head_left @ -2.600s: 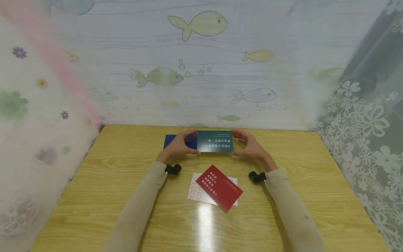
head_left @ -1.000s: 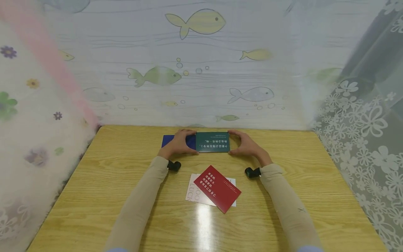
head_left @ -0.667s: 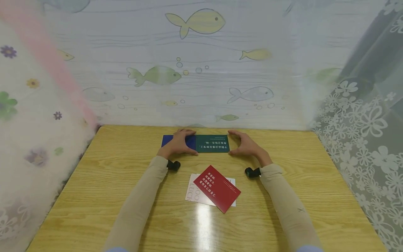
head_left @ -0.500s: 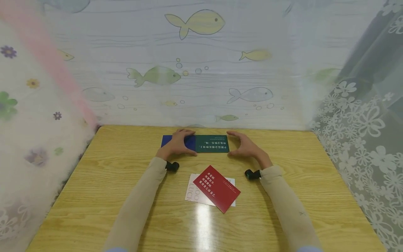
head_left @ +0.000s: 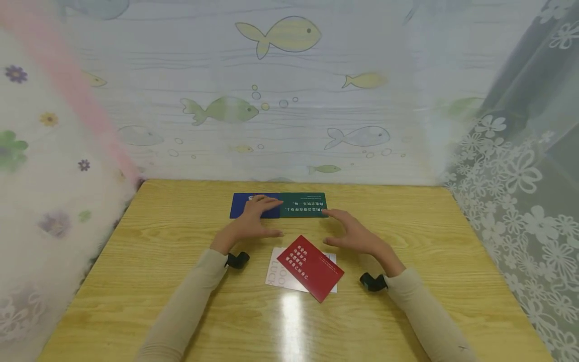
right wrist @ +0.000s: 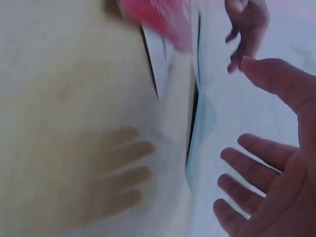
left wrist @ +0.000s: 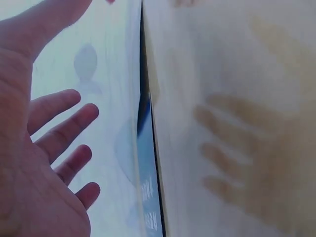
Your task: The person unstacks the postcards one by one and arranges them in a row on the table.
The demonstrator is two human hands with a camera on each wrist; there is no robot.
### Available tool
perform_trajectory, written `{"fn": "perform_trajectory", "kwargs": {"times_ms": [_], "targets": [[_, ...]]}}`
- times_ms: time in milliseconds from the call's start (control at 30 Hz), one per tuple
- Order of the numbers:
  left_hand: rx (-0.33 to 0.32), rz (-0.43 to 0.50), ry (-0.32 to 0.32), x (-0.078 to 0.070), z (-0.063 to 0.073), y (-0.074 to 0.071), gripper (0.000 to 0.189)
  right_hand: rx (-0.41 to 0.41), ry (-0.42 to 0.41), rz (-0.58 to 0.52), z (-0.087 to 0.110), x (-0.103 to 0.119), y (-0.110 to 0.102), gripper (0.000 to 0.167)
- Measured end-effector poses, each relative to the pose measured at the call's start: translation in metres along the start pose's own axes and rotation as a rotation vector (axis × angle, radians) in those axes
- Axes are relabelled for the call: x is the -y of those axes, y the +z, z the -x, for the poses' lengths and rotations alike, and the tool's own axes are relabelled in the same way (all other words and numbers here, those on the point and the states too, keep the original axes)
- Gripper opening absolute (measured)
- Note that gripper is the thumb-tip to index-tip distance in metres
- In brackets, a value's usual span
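Observation:
A dark green card (head_left: 303, 205) with white lettering lies flat near the table's far edge, side by side with a blue card (head_left: 241, 206) on its left. My left hand (head_left: 249, 221) hovers over the blue card's near edge and hides part of it, thumb and fingers spread apart. To the right, my right hand (head_left: 357, 234) is held with fingers spread, its fingertips overlapping the green card's near right corner in the head view. Both palms hold nothing. Closer to me, a red card (head_left: 312, 269) lies aslant on a white card (head_left: 278, 269) with pale pink letters.
The wooden table (head_left: 135, 281) runs back to a fish-print curtain (head_left: 289, 110). Lace fabric (head_left: 511, 191) hangs along the right side, and a flowered cloth (head_left: 59, 191) along the left. Both wrists carry small black cameras.
Earlier, both hands held the green card by its sides and lowered it beside the blue one. Now they have let go and drawn back toward me, the right one also slightly outward.

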State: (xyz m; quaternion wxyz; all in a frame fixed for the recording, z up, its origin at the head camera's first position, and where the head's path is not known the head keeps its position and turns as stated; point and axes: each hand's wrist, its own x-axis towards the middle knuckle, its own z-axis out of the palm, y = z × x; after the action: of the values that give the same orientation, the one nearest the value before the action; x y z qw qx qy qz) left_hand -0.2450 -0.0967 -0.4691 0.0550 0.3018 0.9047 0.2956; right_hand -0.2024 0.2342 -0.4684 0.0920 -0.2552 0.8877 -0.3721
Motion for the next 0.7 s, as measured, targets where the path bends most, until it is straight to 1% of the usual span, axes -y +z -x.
{"fn": "perform_trajectory", "kwargs": {"times_ms": [67, 200, 300, 433, 567, 633, 700], "targets": [[0.015, -0.027, 0.02, -0.009, 0.008, 0.004, 0.083, 0.012, -0.004, 0.008, 0.011, 0.007, 0.006, 0.074], [0.073, -0.078, 0.053, -0.024, 0.026, 0.014, 0.077, 0.049, 0.016, 0.019, 0.032, 0.02, 0.018, 0.075], [0.117, -0.115, 0.073, -0.031, 0.039, 0.024, 0.076, 0.071, 0.035, 0.031, 0.047, 0.029, 0.026, 0.078], [0.171, -0.148, 0.083, -0.039, 0.055, 0.034, 0.074, 0.09, 0.042, 0.049, 0.065, 0.037, 0.035, 0.081], [0.225, -0.157, 0.084, -0.05, 0.069, 0.038, 0.075, 0.139, 0.037, 0.083, 0.08, 0.04, 0.042, 0.084], [0.253, -0.176, 0.088, -0.055, 0.075, 0.04, 0.075, 0.178, 0.04, 0.125, 0.086, 0.041, 0.045, 0.087], [0.269, -0.205, 0.108, -0.06, 0.082, 0.041, 0.074, 0.211, 0.043, 0.171, 0.091, 0.041, 0.047, 0.089]]}}
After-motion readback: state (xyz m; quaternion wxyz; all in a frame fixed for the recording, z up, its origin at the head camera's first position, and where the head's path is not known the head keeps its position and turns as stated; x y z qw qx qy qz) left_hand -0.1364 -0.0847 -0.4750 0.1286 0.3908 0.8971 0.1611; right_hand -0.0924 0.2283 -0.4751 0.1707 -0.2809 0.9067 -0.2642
